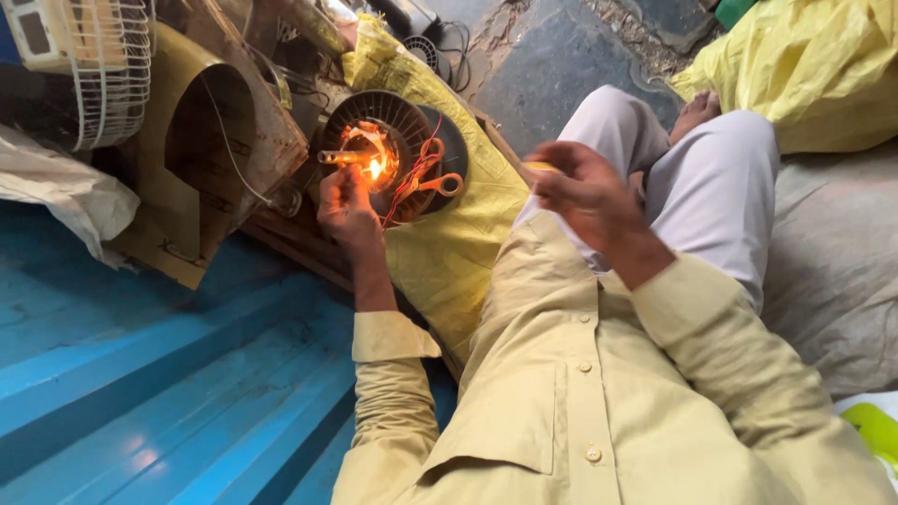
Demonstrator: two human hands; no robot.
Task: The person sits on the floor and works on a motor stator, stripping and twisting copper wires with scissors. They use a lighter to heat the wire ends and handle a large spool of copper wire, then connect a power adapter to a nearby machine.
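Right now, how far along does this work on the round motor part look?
Done: the round motor part lies open on the yellow sacking, orange-handled scissors beside it. In hand: the left hand holds a small flame to the copper winding; the right hand has a grip on something small and yellow, too blurred to name. Left: red wires hang loose, and no cover is fitted.

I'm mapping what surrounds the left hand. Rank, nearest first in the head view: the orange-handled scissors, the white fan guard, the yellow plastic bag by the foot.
From the left hand:
1. Orange-handled scissors, just right of it, on the round motor.
2. White fan guard, upper left.
3. Yellow plastic bag, far upper right.
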